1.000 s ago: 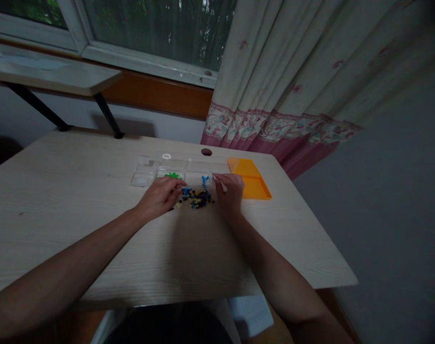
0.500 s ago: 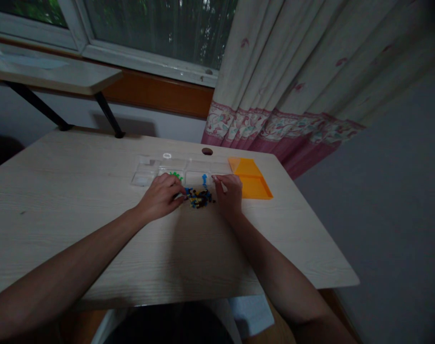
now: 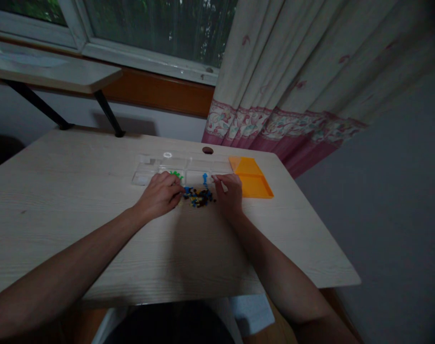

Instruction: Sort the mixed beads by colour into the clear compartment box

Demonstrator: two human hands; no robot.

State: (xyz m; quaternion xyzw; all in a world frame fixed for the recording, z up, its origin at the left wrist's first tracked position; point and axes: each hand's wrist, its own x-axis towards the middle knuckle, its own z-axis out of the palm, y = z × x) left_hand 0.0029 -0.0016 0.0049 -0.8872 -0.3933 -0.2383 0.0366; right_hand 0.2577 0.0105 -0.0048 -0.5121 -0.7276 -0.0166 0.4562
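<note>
My left hand (image 3: pixel 160 193) is at the left edge of a pile of small plastic pieces (image 3: pixel 200 198), blue, black and yellow. Its thumb and index finger are pinched at a small blue piece (image 3: pixel 186 190). On the pile's right side, my right hand (image 3: pixel 229 192) is closed in a pinch over the clear box's front edge; what its fingertips hold is too small to make out. Behind the pile lies a clear divided plastic box (image 3: pixel 193 178). Green pieces (image 3: pixel 175 175) lie in one compartment, partly hidden by my left hand. Blue pieces (image 3: pixel 205 178) sit in another, beside my right fingertips.
An orange tray (image 3: pixel 256 186) with a raised divider lies to the right of the clear box. The wooden desk (image 3: pixel 124 258) has a round cable hole (image 3: pixel 207 150) at the back. A raised shelf (image 3: pixel 91 81) stands at the back left, and a curtain (image 3: pixel 274 95) hangs behind.
My left thumb and index finger have come together at the pile's left edge, on a blue piece. My right hand has stayed almost still.
</note>
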